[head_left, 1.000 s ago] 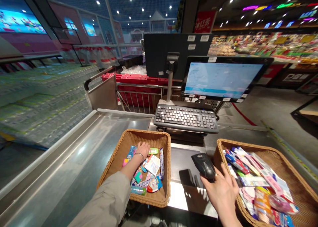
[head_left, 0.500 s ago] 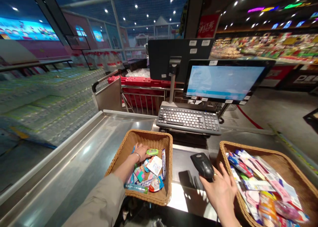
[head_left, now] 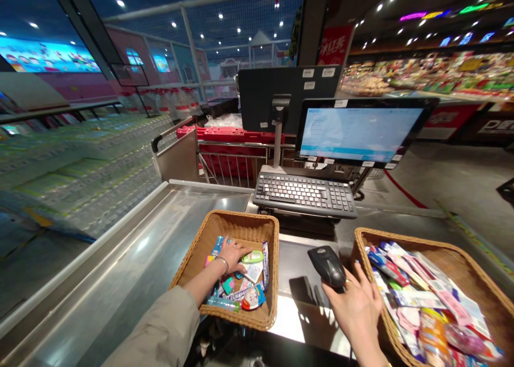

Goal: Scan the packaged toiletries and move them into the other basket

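My left hand (head_left: 232,254) reaches down into the left wicker basket (head_left: 188,254), its fingers apart over the small packages. Closest to the fingertips lies a green-and-white pack (head_left: 252,256); whether they touch it is hard to see. Around the hand are a blue packet (head_left: 218,245), a long blue-and-white wrapped bar (head_left: 265,265), a red, white and blue packet (head_left: 252,298) and a clear bluish tube (head_left: 222,303). My right hand (head_left: 355,302) grips a black barcode scanner (head_left: 327,265) above the counter, between the two baskets.
A second wicker basket (head_left: 453,244) full of packaged goods stands at the right. Behind the left basket are a keyboard (head_left: 304,194), a lit screen (head_left: 361,134) and a dark monitor back (head_left: 261,99). The metal counter (head_left: 120,281) extends left, with a shopping cart (head_left: 233,160) beyond.
My left hand has shifted right within the left basket, toward the green-and-white pack, which has moved slightly right and down. The right hand and scanner stay almost still.
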The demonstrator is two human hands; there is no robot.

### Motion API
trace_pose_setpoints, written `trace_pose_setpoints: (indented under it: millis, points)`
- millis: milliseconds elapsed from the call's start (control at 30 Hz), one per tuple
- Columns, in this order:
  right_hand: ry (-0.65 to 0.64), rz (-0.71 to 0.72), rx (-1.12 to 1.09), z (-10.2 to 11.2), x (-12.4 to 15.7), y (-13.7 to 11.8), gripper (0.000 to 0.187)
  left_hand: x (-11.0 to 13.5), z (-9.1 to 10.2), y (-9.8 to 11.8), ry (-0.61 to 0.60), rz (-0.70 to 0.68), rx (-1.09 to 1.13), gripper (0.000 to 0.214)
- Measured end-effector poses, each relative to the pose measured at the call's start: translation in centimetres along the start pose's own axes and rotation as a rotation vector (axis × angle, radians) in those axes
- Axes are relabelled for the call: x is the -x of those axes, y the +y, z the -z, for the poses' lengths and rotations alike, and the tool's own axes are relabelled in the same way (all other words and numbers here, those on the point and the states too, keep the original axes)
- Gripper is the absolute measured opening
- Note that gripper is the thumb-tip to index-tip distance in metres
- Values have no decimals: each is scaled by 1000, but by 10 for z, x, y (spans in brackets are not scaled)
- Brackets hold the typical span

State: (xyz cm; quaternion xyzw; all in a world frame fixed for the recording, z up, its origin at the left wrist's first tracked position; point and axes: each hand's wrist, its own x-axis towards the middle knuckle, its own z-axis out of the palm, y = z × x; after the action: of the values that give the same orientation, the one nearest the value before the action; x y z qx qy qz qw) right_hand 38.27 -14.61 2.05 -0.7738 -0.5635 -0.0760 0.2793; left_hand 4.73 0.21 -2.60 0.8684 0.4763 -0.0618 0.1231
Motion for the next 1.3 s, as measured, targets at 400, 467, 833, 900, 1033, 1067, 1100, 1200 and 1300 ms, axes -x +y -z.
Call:
trace_pose_setpoints:
  millis: [400, 467, 833, 900, 1033, 1067, 1100, 1200, 1300]
  points:
    - [24, -6, -31, -15, -6, -3, 42, 3, -12, 6, 25, -57, -184, 63]
    - [33, -3, -36, -16, -8, -5, 45, 4, -15, 7, 58, -89, -232, 59]
    - [-11, -12, -103, -22, -14, -4, 47, 9, -11, 9, 132, -179, -225, 31]
    - [1, 1, -106, -23, -14, -3, 46, 10, -5, 11, 165, -143, -159, 27]
    - [11, 22, -88, -20, -13, -4, 40, 13, 9, 18, 217, -26, -100, 19]
    - [22, 23, -78, -18, -12, -4, 39, 14, 12, 20, 223, 3, -103, 18]
    - [13, 42, -72, -16, -12, -5, 39, 14, 15, 22, 233, 27, -106, 17]
    - [1, 54, -66, -8, -11, -6, 38, 12, 22, 23, 253, 81, -95, 14]
    - [-18, 70, -76, -2, -11, -5, 38, 9, 30, 24, 299, 104, -70, 12]
